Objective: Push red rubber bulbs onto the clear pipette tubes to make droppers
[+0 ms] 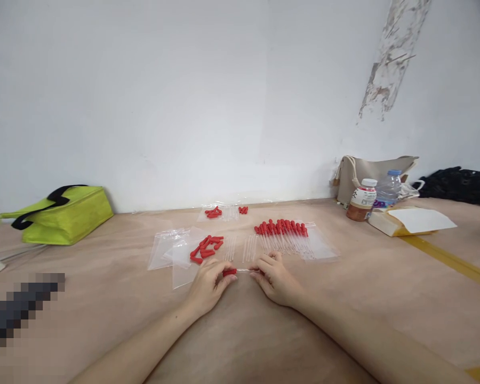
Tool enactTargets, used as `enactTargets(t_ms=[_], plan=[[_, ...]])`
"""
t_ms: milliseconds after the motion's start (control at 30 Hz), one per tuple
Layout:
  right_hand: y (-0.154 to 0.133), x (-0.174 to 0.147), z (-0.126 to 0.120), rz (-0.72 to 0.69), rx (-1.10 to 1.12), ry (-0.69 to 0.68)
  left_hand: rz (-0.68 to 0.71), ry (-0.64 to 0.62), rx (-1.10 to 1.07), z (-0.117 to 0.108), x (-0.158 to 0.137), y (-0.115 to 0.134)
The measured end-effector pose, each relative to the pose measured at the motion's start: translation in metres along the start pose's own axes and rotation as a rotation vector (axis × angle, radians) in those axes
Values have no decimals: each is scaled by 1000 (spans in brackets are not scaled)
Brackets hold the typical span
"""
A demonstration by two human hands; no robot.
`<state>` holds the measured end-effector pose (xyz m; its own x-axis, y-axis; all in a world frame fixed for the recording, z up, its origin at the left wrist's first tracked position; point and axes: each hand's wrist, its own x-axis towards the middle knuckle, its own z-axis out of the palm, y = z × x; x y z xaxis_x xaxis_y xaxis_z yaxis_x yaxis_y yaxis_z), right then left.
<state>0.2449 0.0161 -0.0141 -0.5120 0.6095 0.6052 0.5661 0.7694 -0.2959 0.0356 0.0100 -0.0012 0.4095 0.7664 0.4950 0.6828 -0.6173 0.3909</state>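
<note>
My left hand (210, 284) pinches a red rubber bulb (229, 272) between thumb and fingers. From the bulb a thin clear tube (243, 270) runs to my right hand (275, 278), whose fingertips are closed on its other end. Beyond my left hand lie loose red bulbs (207, 248) on clear plastic bags (181, 274). Two groups of bare clear tubes (230, 248) rest side by side in the middle. Past my right hand, several droppers (282, 228), clear tubes with red bulbs on, lie in a row partly over another plastic bag (324, 248).
Near the wall lies a bag with more red bulbs (213, 213) and tubes. A lime-green bag (82, 213) sits at left. At right are a brown drink bottle (361, 201), a clear bottle (389, 189), a beige bag (352, 170) and a tissue pack (384, 221). Brown paper covers the table.
</note>
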Motion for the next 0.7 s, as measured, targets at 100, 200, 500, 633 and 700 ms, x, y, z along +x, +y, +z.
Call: enactTargets(t_ms=[100, 200, 500, 633, 700], plan=[[2, 0, 1, -10, 0, -7, 51, -21, -7, 0, 1, 1], [7, 0, 2, -45, 1, -19, 90, -61, -5, -1, 1, 2], [15, 5, 3, -185, -141, -29, 194, -86, 99, -3, -1, 5], [10, 3, 5, -191, -219, -5, 216, -78, 137, 1, -1, 3], [6, 2, 6, -181, -226, 3, 226, -78, 143, 2, -1, 3]])
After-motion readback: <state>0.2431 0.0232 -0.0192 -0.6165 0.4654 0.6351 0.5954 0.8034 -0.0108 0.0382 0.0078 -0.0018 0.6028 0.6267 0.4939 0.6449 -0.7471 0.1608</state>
